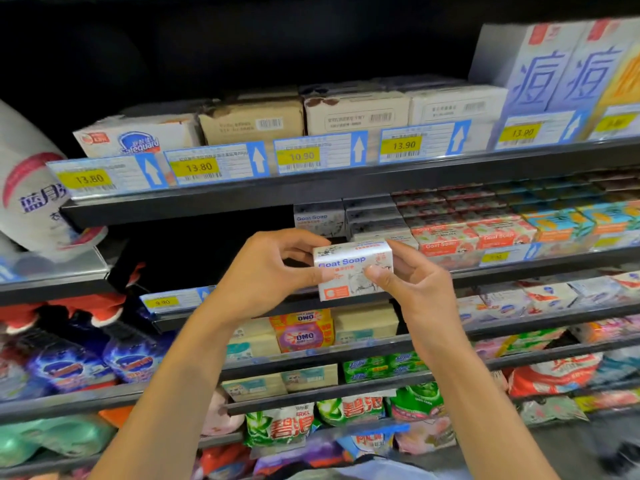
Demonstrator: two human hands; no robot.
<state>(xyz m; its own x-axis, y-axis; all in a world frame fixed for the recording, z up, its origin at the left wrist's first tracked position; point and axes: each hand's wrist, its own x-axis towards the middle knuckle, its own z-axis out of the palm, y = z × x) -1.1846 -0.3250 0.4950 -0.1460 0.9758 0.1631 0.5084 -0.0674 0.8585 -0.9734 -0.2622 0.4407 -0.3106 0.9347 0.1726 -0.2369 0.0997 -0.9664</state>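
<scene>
In the head view, a white Goat Soap box (351, 270) is held in the air in front of the soap shelf (554, 264), just below and in front of a stack of like boxes (318, 220). Its left end is pinched by the fingertips and thumb of the left hand (266, 271), and its right end by those of the right hand (412, 285). Both hands are closed on it, and it is touched by nothing else.

Since only the ends are gripped, and lightly, the box could be dropped if one hand is released too soon. It would probably fall onto the goods below. The stack could also be knocked askew if the box is pushed carelessly into the dark gap beside it.

No surface is seen, only a shop's dark shelving. Yellow price tags (199, 167) are clipped along the upper shelf (346, 188), above which cartons are ranged. Blue bottles (62, 370) are set lower left, and green detergent bags (284, 427) are packed at the bottom.
</scene>
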